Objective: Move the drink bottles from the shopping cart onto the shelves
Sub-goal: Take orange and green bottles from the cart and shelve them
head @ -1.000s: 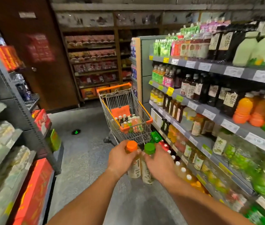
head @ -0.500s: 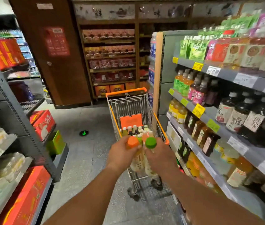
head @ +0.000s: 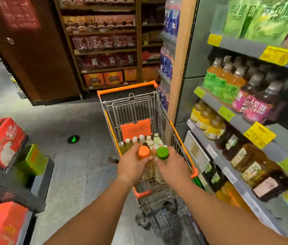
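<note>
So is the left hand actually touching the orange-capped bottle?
Touching. The head view shows the left hand wrapped round the orange-capped bottle just below its cap, fingers curled against it.

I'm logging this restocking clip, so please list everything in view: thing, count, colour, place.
orange-capped bottle: one, pale drink, in the left hand, above the cart.
green-capped bottle: one, pale drink, in the right hand, beside the first.
shopping cart: one, wire with orange trim, mid-aisle against the right shelves.
cart bottles: several, count unclear, white caps, in the basket.
shelf drinks: many, orange, yellow, dark and pink-labelled, right shelves.
red cartons: a few, left shelving.
green floor arrow: one, left of the cart.
left hand: grips the orange-capped bottle.
right hand: grips the green-capped bottle.
</note>
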`<state>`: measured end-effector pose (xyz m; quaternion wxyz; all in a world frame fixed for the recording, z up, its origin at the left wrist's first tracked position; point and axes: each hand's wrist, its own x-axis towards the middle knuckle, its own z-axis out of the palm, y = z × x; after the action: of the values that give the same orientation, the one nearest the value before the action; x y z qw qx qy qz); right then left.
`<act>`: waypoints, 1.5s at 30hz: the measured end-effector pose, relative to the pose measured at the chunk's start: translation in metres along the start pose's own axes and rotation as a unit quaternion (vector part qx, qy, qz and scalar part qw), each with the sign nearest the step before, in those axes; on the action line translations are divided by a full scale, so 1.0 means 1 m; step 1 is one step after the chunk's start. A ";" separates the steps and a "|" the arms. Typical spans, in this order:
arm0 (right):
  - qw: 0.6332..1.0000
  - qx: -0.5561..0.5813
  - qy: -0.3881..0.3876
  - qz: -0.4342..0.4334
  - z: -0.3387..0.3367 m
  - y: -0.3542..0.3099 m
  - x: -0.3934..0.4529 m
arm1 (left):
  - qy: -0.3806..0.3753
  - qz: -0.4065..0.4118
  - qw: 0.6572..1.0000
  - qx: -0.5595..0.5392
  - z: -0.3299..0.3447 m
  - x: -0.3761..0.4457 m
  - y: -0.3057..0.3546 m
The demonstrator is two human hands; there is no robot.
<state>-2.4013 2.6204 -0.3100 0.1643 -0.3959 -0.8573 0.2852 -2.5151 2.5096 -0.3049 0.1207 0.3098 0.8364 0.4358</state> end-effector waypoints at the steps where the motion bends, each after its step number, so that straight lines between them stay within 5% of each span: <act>1: 1.000 0.000 -0.006 0.007 0.007 0.001 0.015 | -0.007 -0.007 1.000 0.002 0.004 0.017 -0.007; 18: 0.976 0.027 -0.203 0.074 0.230 0.137 0.227 | -0.121 -0.179 0.965 0.150 0.180 0.219 -0.211; 23: 0.970 0.074 -0.200 0.114 0.293 0.168 0.258 | -0.139 -0.216 0.953 0.160 0.224 0.260 -0.265; 25: 0.961 0.174 -0.199 0.082 0.312 0.177 0.268 | -0.153 -0.217 0.948 0.176 0.235 0.271 -0.285; 26: 0.960 0.238 -0.145 0.035 0.321 0.177 0.271 | -0.160 -0.220 0.945 0.180 0.239 0.274 -0.292; 29: 0.918 0.383 -0.059 0.081 0.338 0.186 0.282 | -0.169 -0.242 0.940 0.169 0.251 0.283 -0.303; 33: 0.995 0.082 -0.048 0.016 0.363 0.202 0.285 | -0.167 -0.265 0.941 0.127 0.257 0.291 -0.305; 35: 0.990 -0.063 -0.121 0.019 0.362 0.203 0.290 | -0.176 -0.267 0.940 0.120 0.255 0.296 -0.305; 41: 0.990 -0.020 -0.128 0.063 0.346 0.184 0.289 | -0.225 -0.273 0.926 0.133 0.249 0.298 -0.304; 45: 0.972 -0.029 -0.212 0.094 0.342 0.187 0.291 | -0.243 -0.279 0.918 0.142 0.247 0.297 -0.304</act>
<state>-2.6499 2.8201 -0.6771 -0.0603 -0.4098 -0.8395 0.3515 -2.7556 2.7261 -0.6749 0.3915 0.1743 0.8868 0.1728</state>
